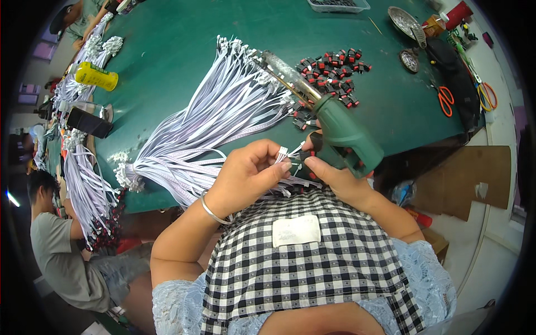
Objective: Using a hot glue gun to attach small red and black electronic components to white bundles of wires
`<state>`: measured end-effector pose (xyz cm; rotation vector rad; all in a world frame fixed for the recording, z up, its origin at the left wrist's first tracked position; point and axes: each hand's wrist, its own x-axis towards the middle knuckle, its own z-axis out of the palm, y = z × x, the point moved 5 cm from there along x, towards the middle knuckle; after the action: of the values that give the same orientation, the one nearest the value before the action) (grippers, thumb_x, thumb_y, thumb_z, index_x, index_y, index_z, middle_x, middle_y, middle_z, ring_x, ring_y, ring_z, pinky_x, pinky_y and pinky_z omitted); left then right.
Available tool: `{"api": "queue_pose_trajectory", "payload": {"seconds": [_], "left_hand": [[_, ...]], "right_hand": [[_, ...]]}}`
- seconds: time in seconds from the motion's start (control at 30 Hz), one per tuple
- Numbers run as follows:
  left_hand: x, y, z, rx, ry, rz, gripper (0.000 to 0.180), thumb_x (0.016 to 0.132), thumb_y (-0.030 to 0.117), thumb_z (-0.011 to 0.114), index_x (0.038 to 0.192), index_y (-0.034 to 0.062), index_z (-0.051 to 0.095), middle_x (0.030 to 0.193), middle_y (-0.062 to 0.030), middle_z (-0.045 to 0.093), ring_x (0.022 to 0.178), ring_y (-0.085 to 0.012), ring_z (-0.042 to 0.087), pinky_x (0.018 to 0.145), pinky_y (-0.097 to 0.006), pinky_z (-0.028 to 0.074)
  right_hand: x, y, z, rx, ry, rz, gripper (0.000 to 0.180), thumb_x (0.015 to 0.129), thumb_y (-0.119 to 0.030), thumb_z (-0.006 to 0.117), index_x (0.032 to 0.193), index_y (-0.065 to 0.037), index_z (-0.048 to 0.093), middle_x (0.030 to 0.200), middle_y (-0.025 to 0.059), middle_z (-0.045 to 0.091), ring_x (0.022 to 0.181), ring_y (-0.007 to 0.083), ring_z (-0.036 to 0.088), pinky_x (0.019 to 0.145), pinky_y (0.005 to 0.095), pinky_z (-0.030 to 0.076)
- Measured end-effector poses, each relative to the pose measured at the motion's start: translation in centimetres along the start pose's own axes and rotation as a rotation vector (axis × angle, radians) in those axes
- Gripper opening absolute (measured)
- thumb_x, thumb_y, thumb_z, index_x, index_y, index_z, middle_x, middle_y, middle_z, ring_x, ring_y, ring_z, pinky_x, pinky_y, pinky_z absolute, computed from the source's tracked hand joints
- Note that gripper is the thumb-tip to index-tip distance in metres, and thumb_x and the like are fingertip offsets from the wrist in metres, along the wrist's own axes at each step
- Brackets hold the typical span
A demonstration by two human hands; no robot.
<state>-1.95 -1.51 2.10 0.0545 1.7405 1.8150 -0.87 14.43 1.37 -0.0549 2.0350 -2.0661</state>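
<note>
My left hand [251, 170] is closed, pinching a small white connector [283, 151] with short white wires between thumb and fingertips. My right hand [340, 178] is wrapped round the handle of a green soldering gun [352, 134], whose metal barrel points to the far left. Close to my right thumb and fingertips sits a small black-and-red part [316, 140]; whether it is gripped is partly hidden. The two hands almost meet over the table's near edge. Beside them a big fanned bundle of white flat cables [201, 120] lies on the table, its ends carrying white connectors.
Several black-and-red switches [335, 67] are heaped behind the soldering gun on the green table [167, 50]. Orange-handled scissors [445, 100] and metal dishes [406, 25] lie to the right. At left are a yellow bottle [96, 76], a phone [89, 121] and a seated co-worker [67, 245].
</note>
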Motion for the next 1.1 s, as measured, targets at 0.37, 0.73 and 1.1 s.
{"api": "queue_pose_trajectory", "payload": {"seconds": [0.37, 0.73, 1.1], "left_hand": [[-1.0, 4.4, 0.5, 0.954, 0.121, 0.56, 0.011, 0.075, 0.01, 0.062, 0.078, 0.0019, 0.056, 0.069, -0.0076, 0.059, 0.056, -0.011, 0.055, 0.051, -0.024, 0.041], [0.8, -0.1, 0.5, 0.355, 0.045, 0.121, 0.008, 0.081, 0.001, 0.053, 0.081, 0.001, 0.045, 0.085, -0.0073, 0.058, 0.076, -0.0097, 0.058, 0.067, -0.022, 0.048], [1.7, -1.0, 0.6, 0.16, 0.085, 0.194, 0.012, 0.075, 0.005, 0.058, 0.073, -0.0001, 0.048, 0.069, -0.0045, 0.059, 0.061, -0.0057, 0.054, 0.053, -0.02, 0.042]], "right_hand": [[0.0, 0.1, -0.1, 0.059, 0.012, 0.056, 0.052, 0.078, -0.004, 0.06, 0.124, 0.001, 0.035, 0.097, 0.0049, 0.056, 0.085, 0.0086, 0.051, 0.075, 0.0232, 0.043], [0.0, 0.8, 0.1, 0.153, 0.03, 0.005, 0.018, 0.079, -0.01, 0.061, 0.095, -0.005, 0.056, 0.082, -0.0026, 0.055, 0.072, 0.0029, 0.05, 0.061, 0.0196, 0.042], [0.5, 1.3, -0.3, 0.185, 0.06, -0.008, 0.027, 0.077, -0.006, 0.063, 0.102, -0.004, 0.055, 0.092, 0.0006, 0.057, 0.081, 0.0053, 0.052, 0.069, 0.0217, 0.045]]}}
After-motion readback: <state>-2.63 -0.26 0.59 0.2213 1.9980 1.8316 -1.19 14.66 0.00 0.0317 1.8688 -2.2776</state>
